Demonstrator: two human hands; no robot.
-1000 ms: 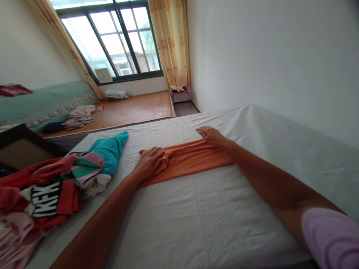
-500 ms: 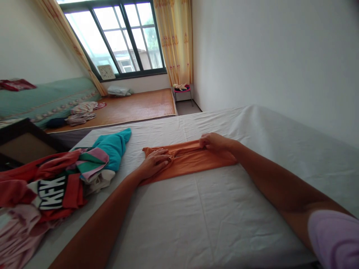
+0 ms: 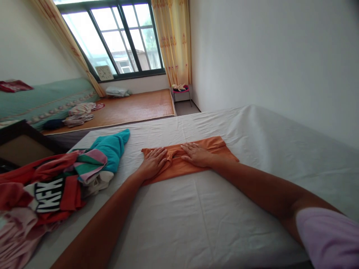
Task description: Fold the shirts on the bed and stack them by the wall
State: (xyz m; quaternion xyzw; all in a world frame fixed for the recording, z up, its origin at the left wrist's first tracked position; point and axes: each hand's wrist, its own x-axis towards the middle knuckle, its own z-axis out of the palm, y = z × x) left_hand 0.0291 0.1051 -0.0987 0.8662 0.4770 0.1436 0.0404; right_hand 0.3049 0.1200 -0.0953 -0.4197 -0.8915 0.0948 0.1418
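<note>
An orange garment (image 3: 217,150), folded into a long strip, lies across the white sheet of the bed (image 3: 213,216). My left hand (image 3: 154,161) rests flat on its left end, fingers spread. My right hand (image 3: 195,154) lies flat on the middle of the strip, palm down, close beside the left hand. Neither hand grips the cloth. The right end of the garment is uncovered.
A heap of clothes (image 3: 50,186) lies at the bed's left edge, with a teal piece (image 3: 113,147) on top. Beyond are a wooden-mat platform (image 3: 134,108), a green-covered bed (image 3: 42,101), a window and a small stool (image 3: 181,91). A white wall runs along the right.
My right hand has slid left along the orange garment from its right end to the middle. The left hand has stayed on the left end.
</note>
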